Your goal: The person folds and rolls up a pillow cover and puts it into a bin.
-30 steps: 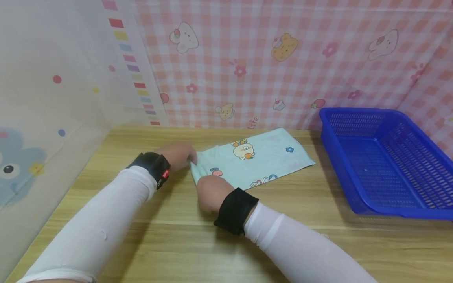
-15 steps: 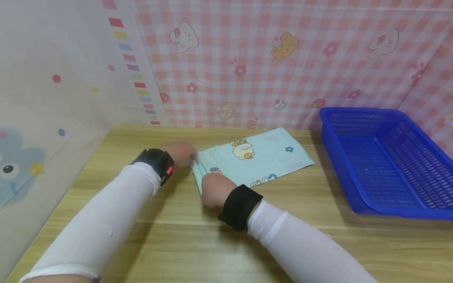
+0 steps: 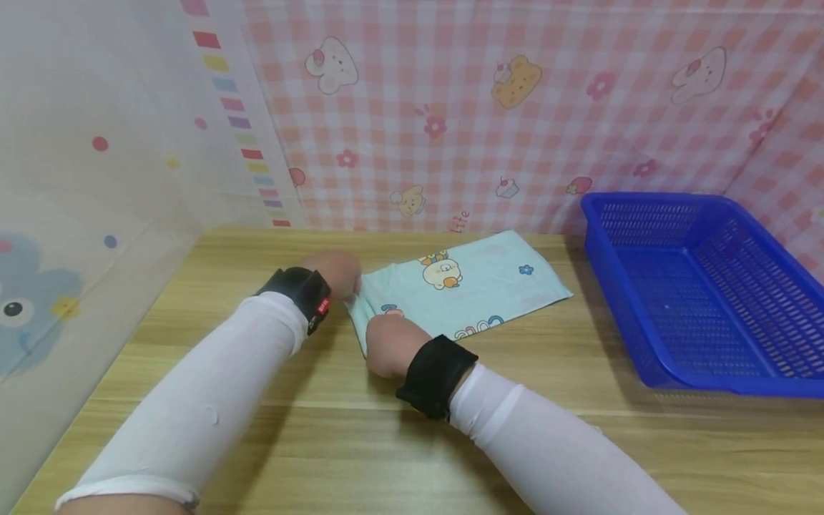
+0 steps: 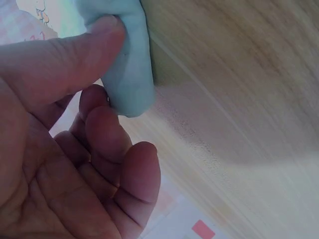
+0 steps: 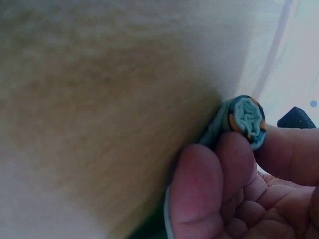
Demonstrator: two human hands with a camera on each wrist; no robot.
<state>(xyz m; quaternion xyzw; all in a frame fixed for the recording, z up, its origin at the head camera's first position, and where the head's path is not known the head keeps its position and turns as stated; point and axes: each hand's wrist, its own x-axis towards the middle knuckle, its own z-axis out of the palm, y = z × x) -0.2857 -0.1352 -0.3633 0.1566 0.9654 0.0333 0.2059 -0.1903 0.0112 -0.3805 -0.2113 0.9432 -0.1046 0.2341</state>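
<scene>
A mint-green cloth (image 3: 483, 279) printed with cartoon figures lies flat on the table, its left end rolled up. At the far end of that roll, my left hand (image 3: 337, 270) pinches the fabric; in the left wrist view the thumb (image 4: 94, 47) presses on the rolled cloth (image 4: 130, 74) with curled fingers below it. My right hand (image 3: 394, 345) holds the near end of the roll. The right wrist view shows the coiled end (image 5: 247, 118) of the cloth between thumb and fingers (image 5: 197, 179). In the head view my hands hide parts of the roll.
A blue plastic basket (image 3: 614, 336) with slotted walls stands on the right of the wooden table (image 3: 309, 458). Behind the table hangs a pink checked curtain (image 3: 386, 136). A pale wall covering (image 3: 148, 172) borders the left side.
Over the last second my left hand has shifted slightly to the right along with its forearm. My right hand has moved a little right and away from me. The cloth's flat part stays put.
</scene>
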